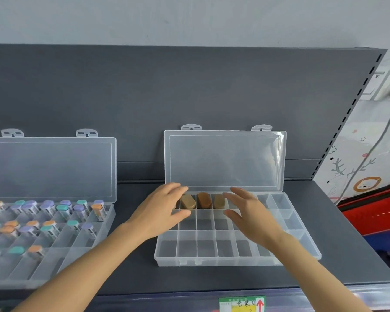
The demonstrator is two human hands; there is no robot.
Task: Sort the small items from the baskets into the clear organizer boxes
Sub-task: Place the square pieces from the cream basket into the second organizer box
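Both hands are hovering over the right clear box (212,261), which is sitting open on the dark shelf (131,278) with its lid (225,161) standing up against the back panel (189,86). The left hand (164,210) is reaching over the box's back-left corner and the right hand (250,216) over its middle. Fingers are spreading loose on both, grip apart, holding nothing; can't tell if they're touching the box. Three brown oblong pieces (203,200) are sitting side by side in the back row, one per compartment, between the two hands. The left clear box (61,251), also open, is holding vials (47,208) with orange, teal and purple caps, mostly in its back rows.
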